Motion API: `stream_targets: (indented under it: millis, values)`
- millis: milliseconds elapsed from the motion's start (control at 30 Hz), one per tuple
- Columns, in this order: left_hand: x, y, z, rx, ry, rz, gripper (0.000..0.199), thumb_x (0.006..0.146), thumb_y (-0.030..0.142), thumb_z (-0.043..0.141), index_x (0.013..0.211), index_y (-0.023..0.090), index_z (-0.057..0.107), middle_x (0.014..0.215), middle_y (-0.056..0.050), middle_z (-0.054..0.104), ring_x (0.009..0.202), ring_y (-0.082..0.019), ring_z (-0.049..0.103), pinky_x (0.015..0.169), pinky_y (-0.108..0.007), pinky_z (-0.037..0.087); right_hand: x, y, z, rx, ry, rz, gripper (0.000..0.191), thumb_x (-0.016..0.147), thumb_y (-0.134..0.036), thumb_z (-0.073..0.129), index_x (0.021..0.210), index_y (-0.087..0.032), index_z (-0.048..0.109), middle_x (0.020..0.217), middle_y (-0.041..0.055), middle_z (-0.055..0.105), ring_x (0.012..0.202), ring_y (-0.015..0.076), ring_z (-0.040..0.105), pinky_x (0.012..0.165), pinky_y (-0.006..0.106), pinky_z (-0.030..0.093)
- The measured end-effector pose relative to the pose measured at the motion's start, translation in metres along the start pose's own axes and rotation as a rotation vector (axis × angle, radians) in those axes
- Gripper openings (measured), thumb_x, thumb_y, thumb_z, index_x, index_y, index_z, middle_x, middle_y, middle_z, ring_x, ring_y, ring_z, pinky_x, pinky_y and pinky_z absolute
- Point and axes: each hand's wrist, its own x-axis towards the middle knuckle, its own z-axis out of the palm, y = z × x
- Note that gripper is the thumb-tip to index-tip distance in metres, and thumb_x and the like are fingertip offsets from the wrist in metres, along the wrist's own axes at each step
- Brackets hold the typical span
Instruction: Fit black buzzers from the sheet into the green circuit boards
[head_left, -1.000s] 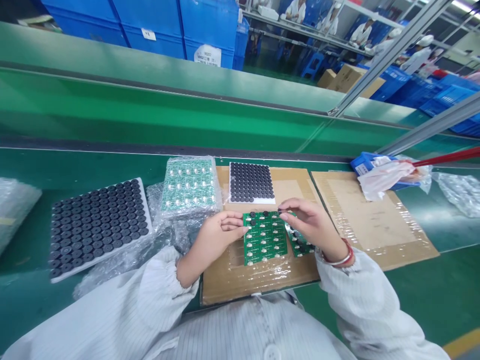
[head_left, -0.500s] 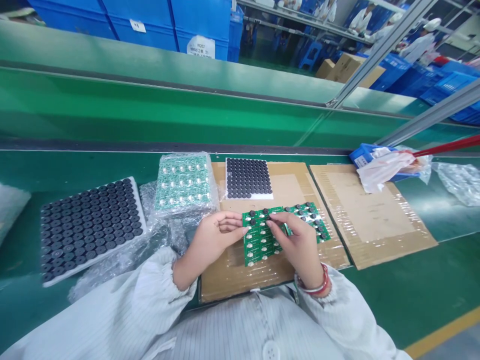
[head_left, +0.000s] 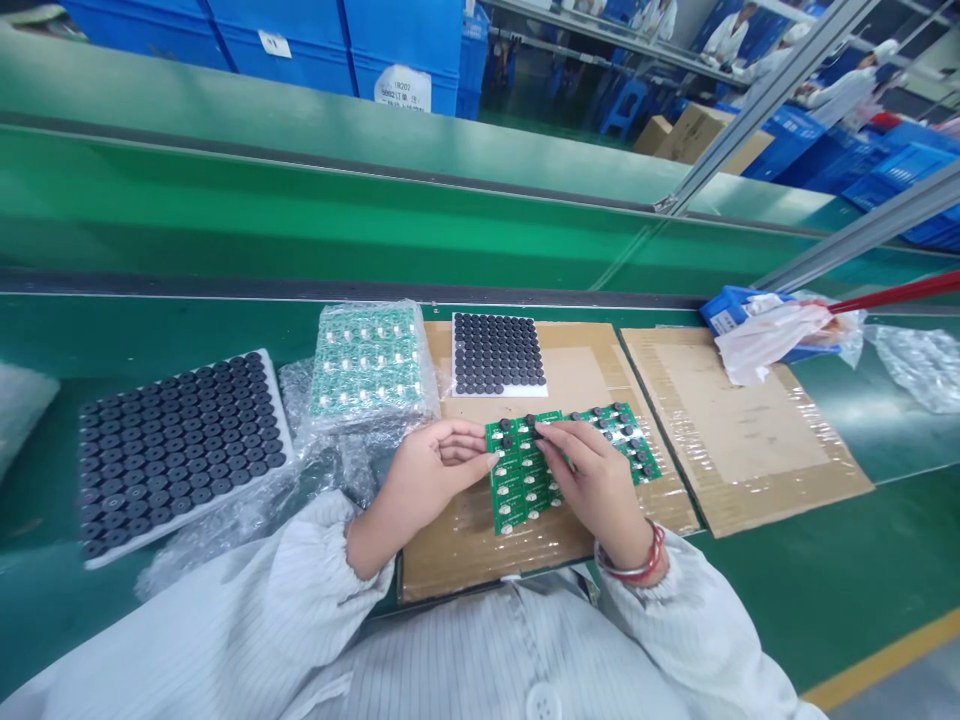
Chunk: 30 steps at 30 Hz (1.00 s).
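1. Gripping the left edge of a green circuit board point(head_left: 506, 490) between thumb and fingers, a worker's left hand point(head_left: 424, 475) steadies it over a sheet of cardboard point(head_left: 465, 565) on the bench point(head_left: 150, 330).

2. The right hand point(head_left: 592, 480) reaches across the board's upper right part, thumb and forefinger drawn close together at the surface; whether a black disc is pinched between them is hard to tell at this distance.

3. Black discs sit near the board's far edge, above rows of small white parts.

4. A second board point(head_left: 626, 430), dotted with more discs, lies just beyond the right hand, which partly covers it.

5. Behind the boards, on the same cardboard, rests a small white tray point(head_left: 534, 392) packed with black discs in rows.

6. To the left, a plastic-wrapped stack of boards point(head_left: 367, 355) stands beside a larger disc-filled tray point(head_left: 282, 405).

7. At right, a second cardboard sheet point(head_left: 750, 430) lies near a blue bin point(head_left: 727, 308) draped with a white bag point(head_left: 769, 345).

8. Across the bench, blue crates point(head_left: 285, 65) line up, with co-workers in white farther off.
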Motion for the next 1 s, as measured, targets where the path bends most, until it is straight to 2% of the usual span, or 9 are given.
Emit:
stream_targets:
  millis: [267, 667, 1000]
  values:
    - [0.0009, -0.0029, 0.0002, 0.002, 0.000, 0.020, 0.028, 0.064, 0.026, 0.075, 0.088, 0.016, 0.064, 0.081, -0.001, 0.069, 0.076, -0.011, 0.065, 0.074, -0.024, 0.055, -0.0003, 0.0008, -0.0037, -0.020, 0.065, -0.040, 0.014, 0.092, -0.016, 0.053, 0.105, -0.016, 0.057, 0.095, 0.0081, 0.060, 0.086, 0.0200, 0.058, 0.075, 0.036, 0.052]
    - [-0.0019, -0.0051, -0.0001, -0.001, -0.002, 0.041, 0.029, 0.064, 0.029, 0.076, 0.088, 0.017, 0.065, 0.081, -0.001, 0.070, 0.076, -0.011, 0.065, 0.074, -0.024, 0.055, -0.0026, -0.0029, 0.0009, 0.030, 0.130, -0.009, 0.014, 0.089, -0.013, 0.059, 0.103, -0.017, 0.060, 0.091, 0.0075, 0.061, 0.081, 0.0188, 0.058, 0.071, 0.034, 0.052]
    - [-0.0031, -0.0008, 0.0026, -0.053, -0.022, 0.059, 0.026, 0.062, 0.022, 0.076, 0.085, 0.017, 0.064, 0.079, 0.000, 0.071, 0.074, -0.010, 0.066, 0.072, -0.021, 0.056, -0.0052, 0.0013, 0.0018, 0.013, 0.112, -0.064, 0.020, 0.090, -0.010, 0.057, 0.108, -0.017, 0.060, 0.090, 0.0082, 0.061, 0.081, 0.0206, 0.057, 0.069, 0.036, 0.051]
